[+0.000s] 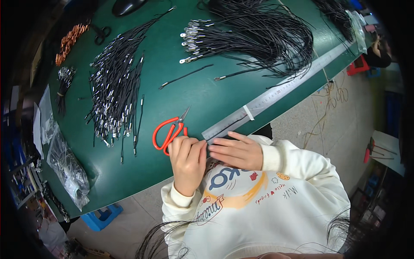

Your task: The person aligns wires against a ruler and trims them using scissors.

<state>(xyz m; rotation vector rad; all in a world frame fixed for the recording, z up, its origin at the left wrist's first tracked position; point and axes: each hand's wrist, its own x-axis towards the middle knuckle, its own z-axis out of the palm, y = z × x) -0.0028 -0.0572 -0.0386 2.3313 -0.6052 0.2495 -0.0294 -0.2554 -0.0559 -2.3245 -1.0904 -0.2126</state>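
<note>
a thin black cable [228, 127] is seen lying lengthwise on the near part of a steel ruler [297, 78], its far stretch running up to a white crosspiece [249, 113] and its near end reaching the fingertips at the edge of the green tabletop [116, 175]. the near end appears to be pinched between thumb and forefinger of the left hand [188, 160], whose other fingers are curled in. the right hand [238, 152] is held flat, its fingers straight and close together, with the tips brought just beside the pinch; whether the cable is also pressed by them cannot be told. very little weight is to be expected from so slim a piece, and it is judged flexible yet springy enough to be kept roughly straight, as is suggested by the loose curves of the long cables [276, 43] piled beyond. the black covering may be somewhat smooth, so a fingertip pinch close to the end would be better suited than a full fist. the metal terminals seen in the heap of short cables [115, 86] look rigid, and bending is best avoided where metal and cable are joined. red-handled snips [156, 134] are left lying near the left hand, their blades pointed away.
</note>
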